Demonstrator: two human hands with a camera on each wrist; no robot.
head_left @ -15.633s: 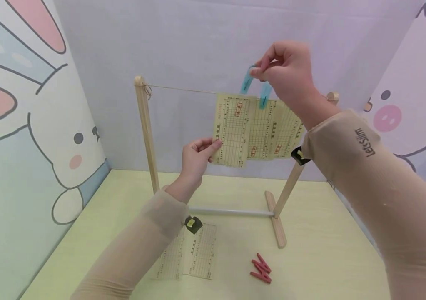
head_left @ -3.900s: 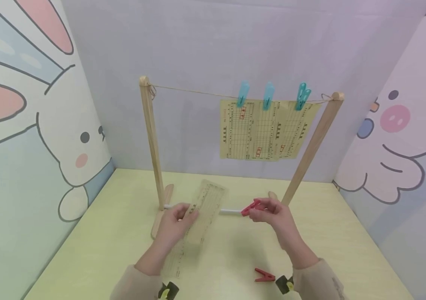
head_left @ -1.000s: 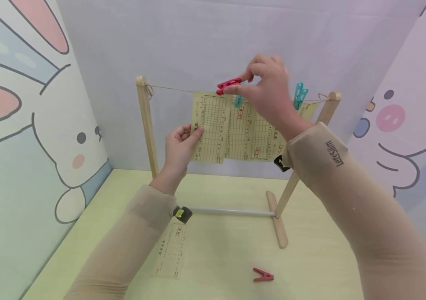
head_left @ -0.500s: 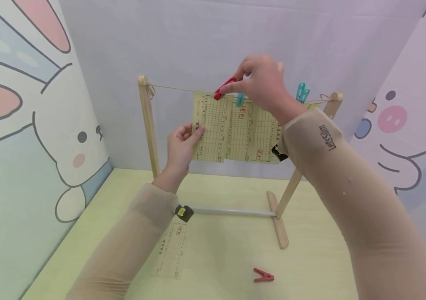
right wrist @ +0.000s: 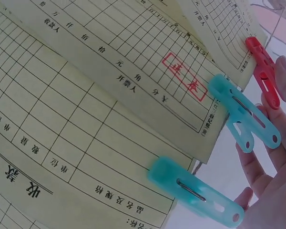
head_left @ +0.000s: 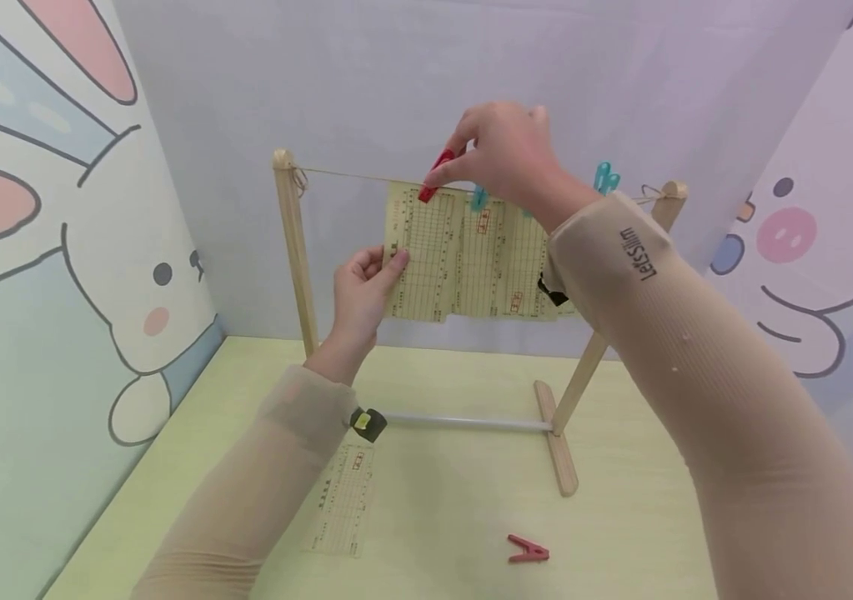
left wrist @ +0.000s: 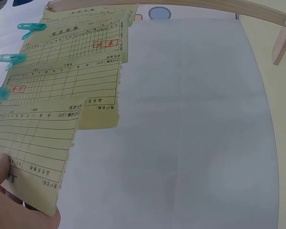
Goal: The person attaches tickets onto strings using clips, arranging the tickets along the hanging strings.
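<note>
Paper slip [head_left: 426,250] — a thin yellow printed form — hung against the string [head_left: 351,176] at the left end of the row, beside three slips already held by teal clothespins [right wrist: 243,112]. It looked light, limp and easy to tear, so the lower corner seemed the safest place to steady it. The left hand [head_left: 362,287] pinched that lower left edge between thumb and fingers. The right hand [head_left: 504,154] squeezed the red clothespin [head_left: 435,173] at its tail, its tip at the slip's top edge — whether it had bitten yet could not be told.
</note>
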